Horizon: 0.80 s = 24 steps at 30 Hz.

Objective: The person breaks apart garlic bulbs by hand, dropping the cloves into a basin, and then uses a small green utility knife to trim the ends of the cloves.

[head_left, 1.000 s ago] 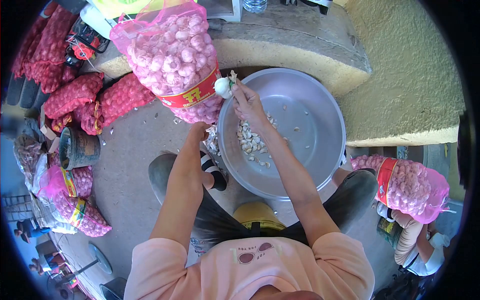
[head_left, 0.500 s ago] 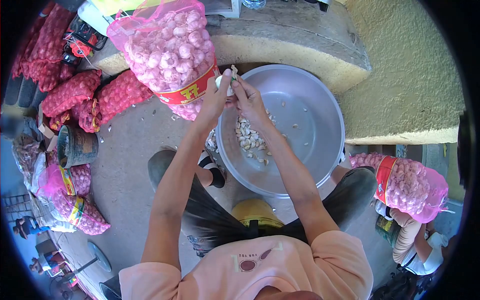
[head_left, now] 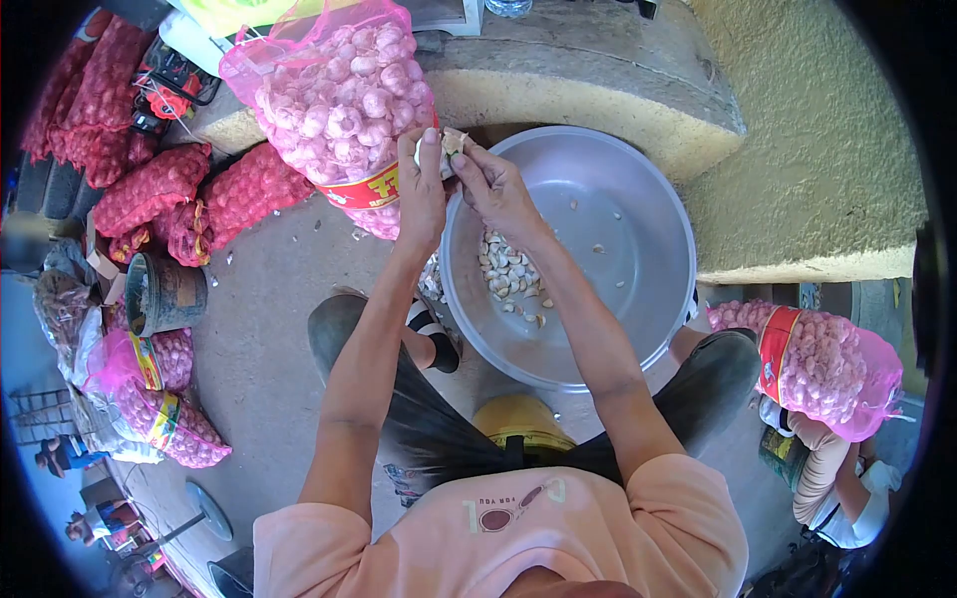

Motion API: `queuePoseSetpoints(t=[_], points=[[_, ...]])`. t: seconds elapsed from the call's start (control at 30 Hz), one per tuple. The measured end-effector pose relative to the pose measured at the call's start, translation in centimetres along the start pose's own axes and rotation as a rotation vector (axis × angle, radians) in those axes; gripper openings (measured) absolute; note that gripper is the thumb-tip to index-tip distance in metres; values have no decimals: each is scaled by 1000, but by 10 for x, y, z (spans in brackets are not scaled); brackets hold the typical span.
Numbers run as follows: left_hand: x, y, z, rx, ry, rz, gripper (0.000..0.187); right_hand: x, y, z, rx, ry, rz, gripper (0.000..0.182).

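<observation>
My left hand (head_left: 423, 189) and my right hand (head_left: 495, 191) meet over the left rim of a wide grey basin (head_left: 638, 239). Between their fingers is a pale garlic bulb (head_left: 452, 145), partly covered by them. Both hands are closed on it. Loose garlic cloves (head_left: 508, 267) lie inside the basin on its left side, with a few scattered farther right. Just behind my left hand stands a large pink mesh sack of garlic (head_left: 344, 110) with a red and yellow band.
Red mesh sacks (head_left: 155, 189) and a dark bucket (head_left: 164, 294) stand at the left. More pink sacks (head_left: 832, 369) are at the right, beside another person (head_left: 847, 488). A yellow bucket (head_left: 518, 419) is between my knees. A concrete ledge (head_left: 588, 90) runs behind the basin.
The view has shifted slightly, so most things appear a little farther right. My fingers have changed position around the bulb, and both hands remain together.
</observation>
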<state>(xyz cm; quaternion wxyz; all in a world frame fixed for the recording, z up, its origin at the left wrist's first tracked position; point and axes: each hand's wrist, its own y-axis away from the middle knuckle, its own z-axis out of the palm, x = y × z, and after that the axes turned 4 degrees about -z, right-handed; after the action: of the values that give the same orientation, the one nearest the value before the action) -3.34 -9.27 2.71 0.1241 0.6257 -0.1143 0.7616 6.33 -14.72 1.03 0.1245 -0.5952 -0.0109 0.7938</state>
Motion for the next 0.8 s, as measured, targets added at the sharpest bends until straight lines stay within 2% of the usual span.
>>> queuePoseSetpoints(t=[0.07, 0.1, 0.17, 0.3, 0.37, 0.5, 0.57, 0.6, 0.67, 0.8], points=[[0, -4, 2, 44, -24, 85, 35, 1, -1, 5, 104, 107, -149, 40], [-4, -6, 2, 43, -25, 80, 35, 1, 0, 6, 107, 106, -145, 40], [-9, -13, -1, 71, -204, 259, 33, -2, -2, 8, 136, 66, -107, 40], [11, -10, -2, 0, -270, 164, 32, -12, -3, -3, 92, -9, -64, 42], [10, -13, -6, -93, -238, 183, 32, -28, 0, -10, 82, -98, 156, 36], [18, -9, 1, -107, -197, 155, 32, -33, 1, -21, 62, -176, 193, 28], [17, -13, -3, -148, 47, -161, 34, -36, 2, -19, 48, -268, 215, 27], [19, -15, -5, -146, 47, -159, 34, -34, 0, -20, 45, -268, 214, 27], [19, -15, -10, -301, 319, -328, 39, -27, -3, -25, 63, -563, 295, 28], [32, -9, -13, -179, 316, -327, 43, -30, -10, -29, 128, -575, 296, 34]])
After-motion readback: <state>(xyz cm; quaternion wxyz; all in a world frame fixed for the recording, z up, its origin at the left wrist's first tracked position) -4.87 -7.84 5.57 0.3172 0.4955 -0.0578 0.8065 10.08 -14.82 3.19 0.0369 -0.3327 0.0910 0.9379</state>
